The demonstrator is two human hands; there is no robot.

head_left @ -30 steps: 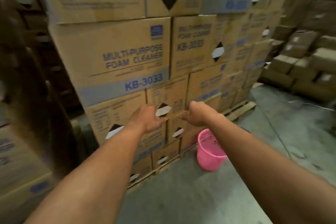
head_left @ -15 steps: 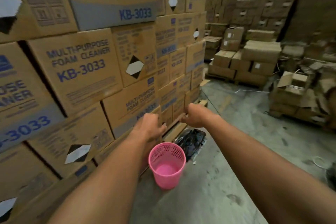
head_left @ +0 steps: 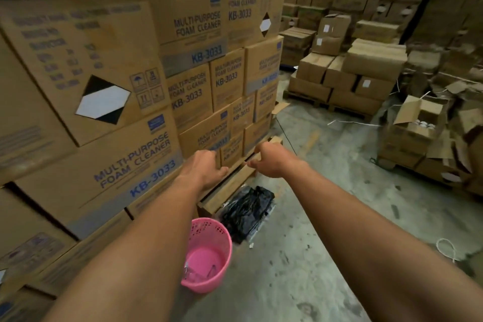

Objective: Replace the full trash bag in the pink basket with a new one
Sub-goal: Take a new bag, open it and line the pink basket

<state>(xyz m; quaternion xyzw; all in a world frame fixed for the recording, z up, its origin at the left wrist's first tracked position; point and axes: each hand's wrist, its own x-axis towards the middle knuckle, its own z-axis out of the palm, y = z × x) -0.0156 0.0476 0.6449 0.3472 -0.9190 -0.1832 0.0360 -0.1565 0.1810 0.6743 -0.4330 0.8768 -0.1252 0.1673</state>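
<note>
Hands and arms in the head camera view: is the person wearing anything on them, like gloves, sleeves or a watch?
No. The left hand and right hand are both bare, with no gloves. Both forearms are uncovered as far as the picture shows, with no sleeves in view. No watch, bracelet or ring can be seen.

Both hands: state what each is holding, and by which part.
Nothing visibly held: left hand and right hand hang out front, fingers loosely curled.
</note>
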